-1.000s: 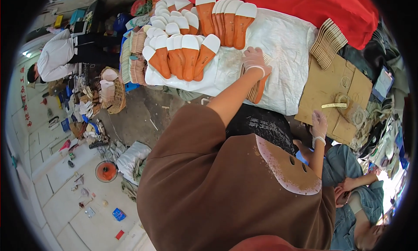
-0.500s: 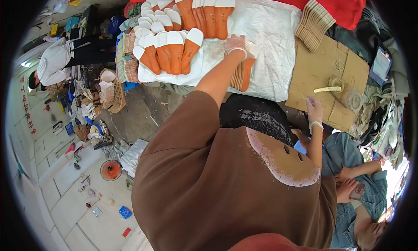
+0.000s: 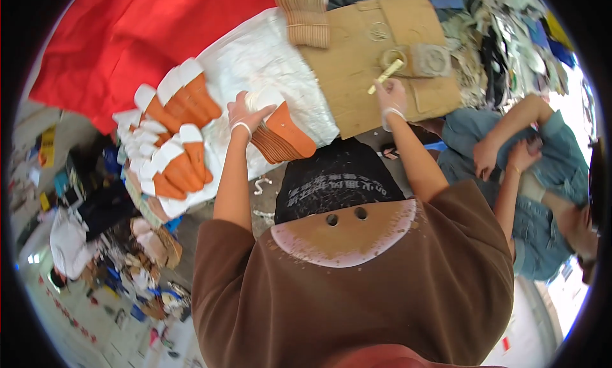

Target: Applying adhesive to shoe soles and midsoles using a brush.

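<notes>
Gripping a stack of orange insoles [image 3: 290,133] in my left hand [image 3: 247,115], fingers closed about its white end, near the white sheet's [image 3: 280,62] edge, right hand [image 3: 391,95] pinching a pale yellow strip [image 3: 386,76], pale lettering printed across black cloth [image 3: 341,192] below.

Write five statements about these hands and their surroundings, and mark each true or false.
1. The left hand grips a stack of insoles. True.
2. The right hand is at a hammer. False: it is at a pale yellow stick.
3. A red cloth lies at the picture's upper left. True.
4. The left hand is over the cardboard. False: it is over the white sheet.
5. A person in blue denim is on the right. True.
</notes>
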A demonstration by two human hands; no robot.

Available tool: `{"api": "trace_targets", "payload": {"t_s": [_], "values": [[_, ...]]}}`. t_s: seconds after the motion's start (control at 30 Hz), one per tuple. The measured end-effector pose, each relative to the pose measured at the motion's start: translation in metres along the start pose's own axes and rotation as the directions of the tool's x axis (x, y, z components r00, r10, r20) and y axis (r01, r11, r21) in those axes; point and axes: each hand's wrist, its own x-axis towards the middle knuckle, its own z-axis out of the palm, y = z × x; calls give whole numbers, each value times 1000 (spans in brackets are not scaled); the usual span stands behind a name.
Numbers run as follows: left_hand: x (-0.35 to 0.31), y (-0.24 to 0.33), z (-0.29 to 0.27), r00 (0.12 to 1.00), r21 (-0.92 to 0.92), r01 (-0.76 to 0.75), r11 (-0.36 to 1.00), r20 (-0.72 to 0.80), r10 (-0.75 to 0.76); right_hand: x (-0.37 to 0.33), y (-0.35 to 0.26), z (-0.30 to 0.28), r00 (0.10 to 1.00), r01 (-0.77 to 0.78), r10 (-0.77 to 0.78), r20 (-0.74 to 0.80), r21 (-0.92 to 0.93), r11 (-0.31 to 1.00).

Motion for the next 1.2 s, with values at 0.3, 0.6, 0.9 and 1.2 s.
{"api": "trace_targets", "payload": {"t_s": [0.3, 0.6, 0.9, 1.2], "values": [[12, 31, 46, 974, 410, 153, 899, -217, -67, 6, -16, 29, 954, -292, 283, -100, -87, 953], [17, 14, 55, 942, 485, -165, 859, -179, 282, 5, -34, 14, 938, -338, 345, 29, 289, 896], [-9, 10, 58, 704, 406, -441, 800, -397, 589, 35, -30, 13, 912, -409, 407, 46, 162, 898], [-18, -6, 59, 423, 482, -615, 625, -467, 776, 13, -16, 3, 985, -158, 128, 119, 290, 944]]}}
